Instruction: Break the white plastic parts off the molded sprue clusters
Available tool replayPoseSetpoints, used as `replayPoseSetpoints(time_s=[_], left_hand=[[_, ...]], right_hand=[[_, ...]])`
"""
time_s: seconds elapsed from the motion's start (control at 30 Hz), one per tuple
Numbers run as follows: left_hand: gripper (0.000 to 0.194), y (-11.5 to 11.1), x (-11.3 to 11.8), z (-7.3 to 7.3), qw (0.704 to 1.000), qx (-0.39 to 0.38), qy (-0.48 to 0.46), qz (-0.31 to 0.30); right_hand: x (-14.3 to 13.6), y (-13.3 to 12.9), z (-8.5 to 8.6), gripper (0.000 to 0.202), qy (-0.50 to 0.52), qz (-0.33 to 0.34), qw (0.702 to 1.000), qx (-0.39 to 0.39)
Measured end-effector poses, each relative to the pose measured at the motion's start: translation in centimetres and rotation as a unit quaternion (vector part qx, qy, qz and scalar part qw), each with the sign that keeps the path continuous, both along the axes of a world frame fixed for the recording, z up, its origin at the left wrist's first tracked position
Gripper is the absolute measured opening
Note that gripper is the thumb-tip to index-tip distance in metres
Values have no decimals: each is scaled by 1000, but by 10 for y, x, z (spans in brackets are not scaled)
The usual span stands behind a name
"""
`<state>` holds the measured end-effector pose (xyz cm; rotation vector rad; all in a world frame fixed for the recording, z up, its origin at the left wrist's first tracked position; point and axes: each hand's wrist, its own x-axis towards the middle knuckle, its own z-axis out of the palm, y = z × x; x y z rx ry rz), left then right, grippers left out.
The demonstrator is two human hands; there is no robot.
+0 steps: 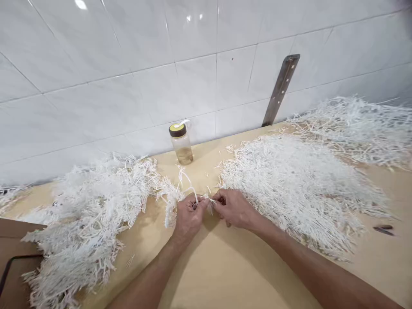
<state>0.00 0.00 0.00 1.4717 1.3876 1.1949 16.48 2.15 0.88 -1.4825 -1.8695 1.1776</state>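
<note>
My left hand point(190, 212) is closed in a pinch on a white string point(190, 185), which runs up and away from the fingers in a loose loop. Beside it, my right hand point(234, 207) pinches small white strands point(210, 201) at the string, almost touching the left fingertips. A fringed white bunch point(172, 199) hangs together just left of my left hand. To the right lies a broad pile of short white strands point(289, 180). On the left a heaped pile of white fringed strands point(96, 206) spreads over the table.
A jar point(182, 146) with a black and yellow lid stands near the tiled wall point(128, 98). A dark metal strip point(281, 90) leans there. Longer strands point(363, 128) lie at back right, a small dark tool point(383, 229) at right, and a cardboard box point(16, 249) at left on the table point(219, 270).
</note>
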Motion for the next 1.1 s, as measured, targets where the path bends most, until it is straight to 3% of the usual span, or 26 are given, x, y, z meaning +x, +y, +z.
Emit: replayPoseSetpoints(time_s=[0.17, 0.4, 0.5, 0.7, 1.1], left_hand=[[31, -4, 0, 5, 999, -20, -19, -20], [32, 4, -2, -5, 995, -70, -61, -49], [31, 3, -1, -3, 994, -72, -63, -51], [29, 3, 1, 0, 997, -49, -45, -24], [31, 2, 3, 0, 998, -42, -11, -43]], right_hand=[[-3, 6, -11, 6, -11, -81, 997, 4], [15, 6, 4, 10, -3, -145, 984, 107], [20, 5, 10, 17, -1, -127, 978, 165], [13, -4, 6, 13, 15, -9, 973, 232], [4, -4, -2, 15, -29, 0, 964, 263]])
